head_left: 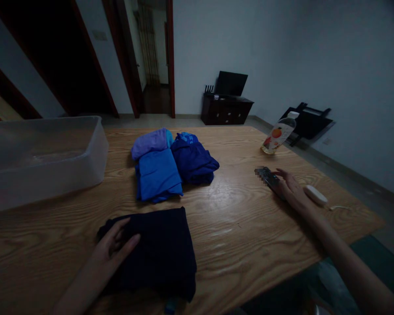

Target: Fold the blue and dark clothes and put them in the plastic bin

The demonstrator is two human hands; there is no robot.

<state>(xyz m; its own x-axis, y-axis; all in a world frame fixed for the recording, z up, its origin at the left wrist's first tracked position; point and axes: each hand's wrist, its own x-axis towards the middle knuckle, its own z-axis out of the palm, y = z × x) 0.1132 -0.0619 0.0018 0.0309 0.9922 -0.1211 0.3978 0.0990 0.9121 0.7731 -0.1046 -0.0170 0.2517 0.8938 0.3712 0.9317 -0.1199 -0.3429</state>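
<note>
A folded dark navy garment (157,249) lies at the near edge of the table. My left hand (113,251) rests on its left side, thumb and fingers apart. Over on the right, my right hand (292,188) touches a long, narrow dark handheld device (271,178), its fingers stretched over the near end. Part of the device is blurred, so I cannot tell whether it is a phone or a remote. Beyond the navy garment sit a folded bright blue garment (159,175), a purple folded one (149,143) and a dark blue bundle (195,162).
A translucent plastic bin (95,157) stands on the left of the wooden table (230,227). At the right are a drink bottle (279,133), a white rounded case (315,195) and a short white cord (340,207). A TV cabinet (226,109) stands against the far wall.
</note>
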